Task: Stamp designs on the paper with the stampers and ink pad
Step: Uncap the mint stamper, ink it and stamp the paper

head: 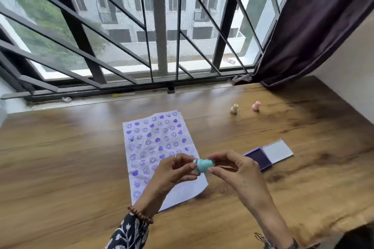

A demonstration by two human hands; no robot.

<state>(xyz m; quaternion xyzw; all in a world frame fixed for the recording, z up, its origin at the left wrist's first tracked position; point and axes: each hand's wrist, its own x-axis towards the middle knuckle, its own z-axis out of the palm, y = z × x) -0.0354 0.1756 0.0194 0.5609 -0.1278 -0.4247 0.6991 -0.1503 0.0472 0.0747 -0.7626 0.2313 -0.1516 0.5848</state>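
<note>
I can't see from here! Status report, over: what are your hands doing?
Both hands, left and right, hold teal stamper above paper. Ink pad open, right side. Two spare stampers far back. Nothing in the way.

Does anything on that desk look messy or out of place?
Little stands out. The paper lies askew and creased, its near corner lifting slightly off the table. The cream stamper and pink stamper look tilted rather than upright. The ink pad lies open; no spills show.

Home room: wooden table [81,168] at barred window [159,26], dark curtain [313,26], apartment block [162,2] outside.
</note>
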